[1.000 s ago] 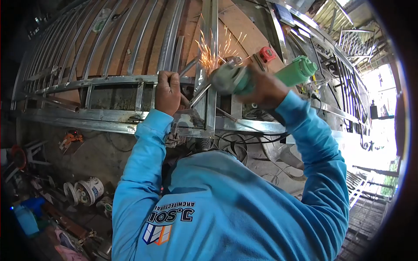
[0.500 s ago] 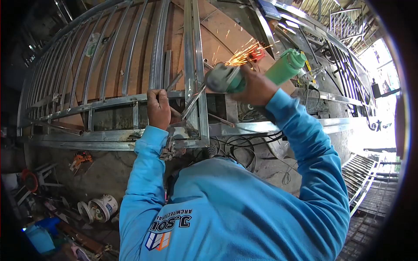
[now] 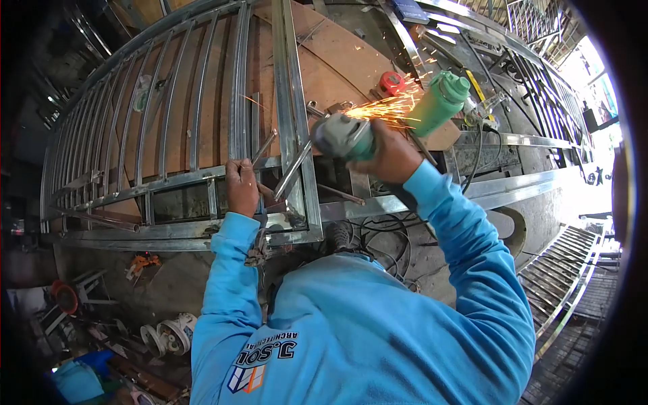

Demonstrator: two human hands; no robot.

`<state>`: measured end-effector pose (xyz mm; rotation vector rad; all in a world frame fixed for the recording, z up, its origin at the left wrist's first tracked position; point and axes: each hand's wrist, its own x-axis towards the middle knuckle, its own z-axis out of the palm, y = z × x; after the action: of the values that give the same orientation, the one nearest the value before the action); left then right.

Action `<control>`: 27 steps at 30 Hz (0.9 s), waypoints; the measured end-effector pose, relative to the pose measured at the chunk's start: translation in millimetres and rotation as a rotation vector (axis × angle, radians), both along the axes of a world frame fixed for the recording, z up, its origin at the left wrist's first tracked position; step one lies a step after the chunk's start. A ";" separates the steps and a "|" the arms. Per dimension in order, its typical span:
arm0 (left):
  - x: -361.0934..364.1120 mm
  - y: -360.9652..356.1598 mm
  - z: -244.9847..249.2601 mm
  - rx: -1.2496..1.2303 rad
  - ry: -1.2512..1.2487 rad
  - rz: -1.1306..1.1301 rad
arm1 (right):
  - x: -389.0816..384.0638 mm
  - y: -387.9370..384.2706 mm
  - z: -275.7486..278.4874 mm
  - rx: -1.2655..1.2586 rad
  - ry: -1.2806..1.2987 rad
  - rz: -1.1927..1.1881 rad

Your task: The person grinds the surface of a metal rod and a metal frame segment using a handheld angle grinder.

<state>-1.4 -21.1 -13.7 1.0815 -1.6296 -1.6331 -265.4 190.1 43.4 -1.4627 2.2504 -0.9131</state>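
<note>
My right hand is wrapped round a green and grey angle grinder, whose head sits just right of the long metal bars. Orange sparks fly from it to the upper right. My left hand is closed at the rail of a metal frame, pinching a thin metal piece that slants up beside the fingers. Another short metal bar slants across the frame's upright between my two hands. The contact point of the disc is blurred.
A green bottle and a red round tool are beyond the grinder. Brown boards lie under the barred frame. Cables coil on the floor below, and a white bucket is at lower left. Another barred panel lies at right.
The view has shifted slightly. The grinder remains in my right hand, and its sparks now spread more to the right. My left hand keeps its place at the frame.
</note>
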 end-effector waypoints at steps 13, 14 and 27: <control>7.0 1.9 1.0 -0.322 0.041 -0.107 | -34.9 33.3 2.2 0.053 -0.108 -0.343; 10.1 1.6 4.3 -0.394 -0.018 -0.162 | -28.5 47.4 4.3 0.017 -0.114 -0.335; 31.5 10.2 81.3 -1.005 -0.293 -0.697 | 33.2 122.2 15.8 -0.057 -0.160 -0.246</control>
<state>30.0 -10.8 67.6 0.2172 -2.7537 -0.7145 -232.3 312.2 59.1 -1.1055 2.3344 -1.1328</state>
